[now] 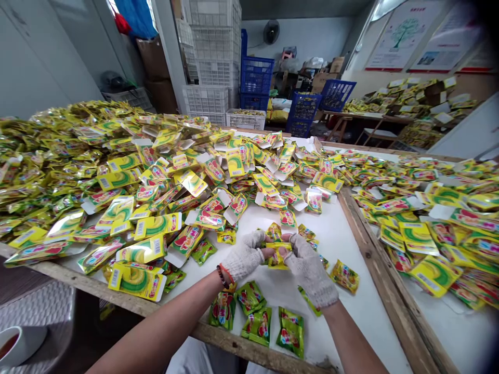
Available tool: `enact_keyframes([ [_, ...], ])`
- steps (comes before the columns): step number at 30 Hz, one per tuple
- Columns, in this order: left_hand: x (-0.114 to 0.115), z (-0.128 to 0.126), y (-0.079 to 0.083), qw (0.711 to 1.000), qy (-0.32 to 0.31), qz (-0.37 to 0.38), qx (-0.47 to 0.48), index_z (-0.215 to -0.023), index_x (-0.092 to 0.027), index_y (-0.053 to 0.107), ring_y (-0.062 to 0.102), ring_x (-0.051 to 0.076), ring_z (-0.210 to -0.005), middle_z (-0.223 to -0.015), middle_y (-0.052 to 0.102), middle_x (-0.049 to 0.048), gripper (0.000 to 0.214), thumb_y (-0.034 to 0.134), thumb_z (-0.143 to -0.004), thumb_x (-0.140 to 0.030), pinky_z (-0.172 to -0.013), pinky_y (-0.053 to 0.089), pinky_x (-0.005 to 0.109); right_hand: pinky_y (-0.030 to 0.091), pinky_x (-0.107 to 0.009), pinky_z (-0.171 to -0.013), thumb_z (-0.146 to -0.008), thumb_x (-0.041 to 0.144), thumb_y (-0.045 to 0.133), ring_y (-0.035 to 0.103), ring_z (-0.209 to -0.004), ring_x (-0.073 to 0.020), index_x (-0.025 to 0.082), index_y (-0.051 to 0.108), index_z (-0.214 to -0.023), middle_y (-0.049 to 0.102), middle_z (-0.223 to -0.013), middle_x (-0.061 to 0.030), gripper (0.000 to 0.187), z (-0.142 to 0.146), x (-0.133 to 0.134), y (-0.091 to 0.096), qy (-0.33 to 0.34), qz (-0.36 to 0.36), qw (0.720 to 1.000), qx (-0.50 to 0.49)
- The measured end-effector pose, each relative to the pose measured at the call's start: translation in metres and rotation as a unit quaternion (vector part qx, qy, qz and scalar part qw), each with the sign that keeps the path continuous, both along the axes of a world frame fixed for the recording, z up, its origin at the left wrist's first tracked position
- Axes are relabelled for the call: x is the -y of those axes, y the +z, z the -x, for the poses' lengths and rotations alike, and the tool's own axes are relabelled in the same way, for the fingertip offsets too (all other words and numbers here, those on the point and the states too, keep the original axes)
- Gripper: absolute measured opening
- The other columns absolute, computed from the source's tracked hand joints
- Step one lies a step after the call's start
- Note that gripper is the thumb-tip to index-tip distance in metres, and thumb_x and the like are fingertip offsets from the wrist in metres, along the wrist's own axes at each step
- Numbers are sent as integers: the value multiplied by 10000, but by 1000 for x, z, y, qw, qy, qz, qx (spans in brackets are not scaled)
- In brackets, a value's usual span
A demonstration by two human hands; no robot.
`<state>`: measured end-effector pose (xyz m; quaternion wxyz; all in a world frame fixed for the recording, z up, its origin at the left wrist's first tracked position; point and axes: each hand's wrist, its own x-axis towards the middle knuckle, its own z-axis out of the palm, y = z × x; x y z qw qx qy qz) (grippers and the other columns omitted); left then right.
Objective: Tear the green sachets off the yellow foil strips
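No wording reads clearly.
Yellow boxes [137, 280] bear barcodes; lettering on green packets [257, 326] and wall posters [404, 35] is too blurred.

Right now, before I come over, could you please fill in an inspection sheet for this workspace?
Surface: white tabletop, partly covered, with a wooden strip running across it at right.
Job's things: a small yellow pack between both hands; green packets near the front edge.
Clutter: yellow cartons heaped at left and ahead, more beyond the strip; a white cup at lower left, away from the hands.
Grippers: left hand and right hand, both gloved with bare fingertips, hold the yellow pack.
Cables: nothing seen on the table.
Surroundings: stacked white crates, blue crates and a fan at the back.
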<state>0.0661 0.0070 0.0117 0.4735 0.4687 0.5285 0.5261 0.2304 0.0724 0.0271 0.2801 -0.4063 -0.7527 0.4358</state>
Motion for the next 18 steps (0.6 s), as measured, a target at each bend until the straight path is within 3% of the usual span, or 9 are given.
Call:
enact_keyframes([
  [3,-2,3,4,996,12,-19,-83,-962,-156,560,585,150,-741,-800,611,25,299,655,-790,-382,-672,472,257,528,-287,-655,-813,377,579,647,-770,-189,186,580,-1103,684,-988,-72,347,1,1,-4,61,81,994,-28],
  [5,-9,13,16,968,52,-28,-243,-1015,-177,548,601,172,-788,-840,621,39,290,608,-823,-386,-715,477,277,514,-268,-539,-810,383,577,645,-652,-173,169,587,-1087,697,-915,-67,350,2,0,-4,48,126,991,-26],
  [6,-14,21,23,935,87,-24,-344,-1050,-189,539,607,197,-843,-888,627,58,304,584,-836,-401,-749,476,299,499,-255,-494,-809,385,575,638,-604,-162,162,588,-1080,699,-883,-63,351,2,-1,-5,33,137,990,-29],
  [9,-35,50,48,787,179,63,-588,-1168,-191,491,544,315,-1098,-1128,589,162,432,595,-810,-409,-872,435,412,477,-232,-451,-799,382,587,632,-542,-145,157,602,-1023,696,-807,-45,318,2,-4,-4,-8,131,991,-38],
  [11,-49,65,60,739,177,133,-637,-1193,-154,477,538,357,-1114,-1134,587,211,479,617,-779,-350,-865,425,448,473,-230,-439,-778,385,611,632,-516,-148,157,610,-994,691,-748,-31,314,2,-5,-3,-28,131,990,-53],
  [15,-56,72,71,755,102,157,-628,-1049,-168,571,640,294,-869,-916,663,150,328,479,-859,-419,-725,455,367,471,-242,-426,-730,396,657,633,-520,-161,167,635,-983,698,-737,-26,342,-2,-8,1,-75,175,973,-129],
  [18,-49,63,70,761,52,123,-635,-1064,-211,594,624,296,-901,-976,658,135,320,454,-866,-421,-754,446,385,497,-258,-463,-706,382,680,659,-610,-183,193,645,-1034,714,-820,-29,380,-6,-9,6,-111,219,948,-204],
])
